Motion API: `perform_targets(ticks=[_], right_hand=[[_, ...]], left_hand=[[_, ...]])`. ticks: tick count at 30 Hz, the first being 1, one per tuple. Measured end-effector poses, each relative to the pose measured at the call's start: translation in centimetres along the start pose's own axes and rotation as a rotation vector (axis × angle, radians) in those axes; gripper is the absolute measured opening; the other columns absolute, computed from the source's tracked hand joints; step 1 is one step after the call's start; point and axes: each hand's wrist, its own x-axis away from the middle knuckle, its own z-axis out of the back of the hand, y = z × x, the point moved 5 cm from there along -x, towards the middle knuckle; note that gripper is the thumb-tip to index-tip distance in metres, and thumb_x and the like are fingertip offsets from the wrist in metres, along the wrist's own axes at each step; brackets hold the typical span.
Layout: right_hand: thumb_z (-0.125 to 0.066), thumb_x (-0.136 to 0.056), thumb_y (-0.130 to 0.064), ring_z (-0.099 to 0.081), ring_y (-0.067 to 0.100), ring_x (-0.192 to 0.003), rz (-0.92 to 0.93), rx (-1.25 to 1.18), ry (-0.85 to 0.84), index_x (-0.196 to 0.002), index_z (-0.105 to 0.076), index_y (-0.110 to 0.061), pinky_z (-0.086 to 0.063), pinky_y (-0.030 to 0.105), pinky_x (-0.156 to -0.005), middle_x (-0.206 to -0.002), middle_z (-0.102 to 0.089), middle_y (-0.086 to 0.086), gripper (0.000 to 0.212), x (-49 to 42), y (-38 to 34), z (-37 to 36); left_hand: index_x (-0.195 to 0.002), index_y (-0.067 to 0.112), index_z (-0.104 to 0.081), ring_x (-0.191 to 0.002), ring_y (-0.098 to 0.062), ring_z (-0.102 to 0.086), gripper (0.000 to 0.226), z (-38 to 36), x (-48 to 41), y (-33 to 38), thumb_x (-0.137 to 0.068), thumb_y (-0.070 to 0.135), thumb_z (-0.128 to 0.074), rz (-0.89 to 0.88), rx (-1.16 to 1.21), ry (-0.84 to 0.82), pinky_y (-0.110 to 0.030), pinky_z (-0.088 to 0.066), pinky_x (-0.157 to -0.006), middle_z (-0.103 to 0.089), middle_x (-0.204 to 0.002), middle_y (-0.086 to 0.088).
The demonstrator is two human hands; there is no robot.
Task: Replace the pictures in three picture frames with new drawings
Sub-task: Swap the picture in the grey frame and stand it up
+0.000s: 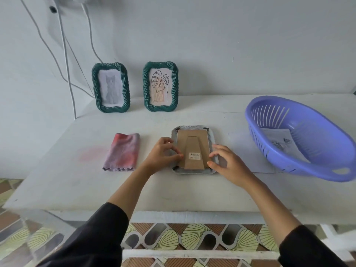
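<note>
Picture frame (193, 171) lies face down on the table (173, 191), cardboard back (192, 140) up. Left hand (163, 151) pinches the back's left edge; right hand (229, 162) rests loose fingertips on its right edge. Judged light, stiff, possibly glazed: lift by rims.

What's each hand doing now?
Left hand: curled fingers pinch the backing board at its left edge.
Right hand: fingertips touch its right edge; grip cannot be told.

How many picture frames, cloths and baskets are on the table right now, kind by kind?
Picture frames: 3, namely the cat frame, the leaf frame and the face-down frame
Cloth: 1
Basket: 1
Total: 5
</note>
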Motion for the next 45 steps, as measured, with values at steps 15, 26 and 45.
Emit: perform_targets(ticks=[15,26,45], right_hand=[[-0.078,-0.070,-0.026,-0.018,0.018,-0.144,0.012,-0.044,-0.053,-0.074,-0.050,-0.039,-0.023,0.049,-0.114,-0.149,-0.031,0.010,0.032,1.5,-0.4,-1.0],[-0.071,-0.075,-0.036,-0.019,0.015,-0.143,0.029,0.011,-0.093,-0.069,-0.053,-0.048,-0.022,0.054,-0.112,-0.145,-0.040,0.007,0.023,1.5,0.0,-1.5],[-0.064,-0.083,-0.035,-0.043,0.019,-0.131,-0.154,0.093,0.130,-0.122,-0.059,-0.022,-0.032,0.033,-0.109,-0.148,-0.038,0.001,0.041,-3.3,0.2,-0.6]], left_hand=[[-0.086,0.023,-0.075,-0.140,-0.022,-0.023,0.024,0.4,3.3,0.7,-0.064,0.016,-0.083,-0.123,-0.165,-0.156,-0.024,-0.017,-0.108,-0.038,-0.148,0.004],[-0.076,0.035,-0.072,-0.134,-0.013,-0.023,0.022,0.2,3.2,0.4,-0.065,0.020,-0.083,-0.082,-0.151,-0.208,-0.027,-0.018,-0.110,-0.037,-0.144,0.011],[-0.091,0.019,-0.075,-0.098,-0.028,-0.062,0.018,-0.7,-0.4,0.4,-0.079,0.025,-0.063,0.314,-0.063,0.355,-0.037,-0.052,-0.083,-0.070,-0.104,-0.008]])
